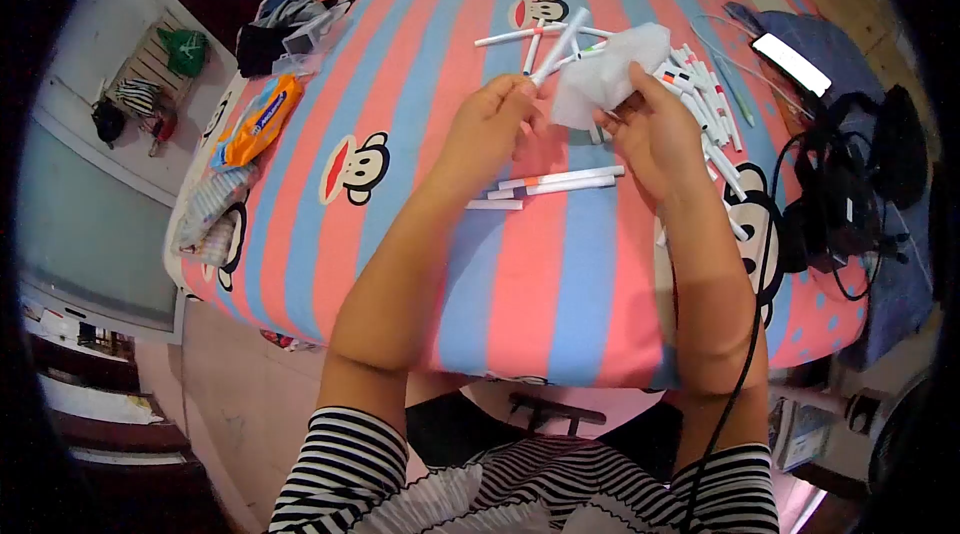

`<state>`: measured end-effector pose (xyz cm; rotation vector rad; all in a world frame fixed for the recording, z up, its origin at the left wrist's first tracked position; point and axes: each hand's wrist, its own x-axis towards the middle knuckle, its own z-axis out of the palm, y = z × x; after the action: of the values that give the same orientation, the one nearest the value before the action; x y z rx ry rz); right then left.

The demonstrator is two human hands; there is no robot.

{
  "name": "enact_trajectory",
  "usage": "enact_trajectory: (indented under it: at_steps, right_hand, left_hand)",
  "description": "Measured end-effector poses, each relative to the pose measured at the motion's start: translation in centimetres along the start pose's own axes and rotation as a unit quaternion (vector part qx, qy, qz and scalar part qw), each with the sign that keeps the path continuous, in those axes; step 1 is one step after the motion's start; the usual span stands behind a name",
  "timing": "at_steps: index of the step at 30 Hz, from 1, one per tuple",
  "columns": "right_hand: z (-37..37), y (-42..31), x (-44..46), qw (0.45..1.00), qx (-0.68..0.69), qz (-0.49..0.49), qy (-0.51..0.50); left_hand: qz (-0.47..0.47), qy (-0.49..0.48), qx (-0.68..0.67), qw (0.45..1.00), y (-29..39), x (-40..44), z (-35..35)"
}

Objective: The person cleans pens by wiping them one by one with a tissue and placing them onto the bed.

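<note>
Pinched in the fingers of my left hand (497, 119) is a white marker pen (563, 42), tilted up and away from me. My right hand (655, 139) grips a thin, crumpled white wipe (610, 74) between thumb and fingers, close to the pen's right side. Under and between my hands, a few white markers (560, 180) lie side by side on the bedspread. Beyond the left hand more pens lie crossed over one another. To the right of the wipe a loose heap of white markers (712, 104) with coloured bands spreads out, partly hidden by my right hand.
A pink and blue striped bedspread (390, 64) covers the bed. On its left lie an orange packet (262, 121) and dark clothes (265, 44). At right are a lit phone (792, 65), a black bag (845, 209) and cables. A black cord hangs across my right arm.
</note>
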<state>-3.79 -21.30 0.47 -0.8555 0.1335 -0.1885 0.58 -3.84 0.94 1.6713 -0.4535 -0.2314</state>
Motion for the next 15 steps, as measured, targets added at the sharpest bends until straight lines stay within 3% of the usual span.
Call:
enact_trajectory:
  at_steps: [5,8,11,13,15]
  right_hand:
    - [0.4,1.2,-0.4,0.994,-0.024,-0.008,-0.106]
    - [0.5,1.5,-0.7,0.989,-0.055,-0.007,-0.138]
    - [0.8,1.7,-1.0,0.979,-0.149,-0.013,-0.137]
    - [0.6,2.0,-1.0,0.963,-0.238,0.001,-0.125]
    - [0.7,2.2,-0.9,0.966,-0.234,-0.016,-0.106]
  left_hand:
    - [0.027,-0.035,-0.019,0.999,-0.3,-0.2,0.7]
    - [0.049,-0.007,-0.016,0.999,-1.0,0.0,1.0]
    - [0.121,0.003,0.089,0.989,-1.3,-0.3,1.1]
    - [0.067,-0.02,0.079,0.994,-1.1,-0.6,1.5]
    - [0.037,-0.032,0.066,0.997,-0.8,-0.9,1.8]
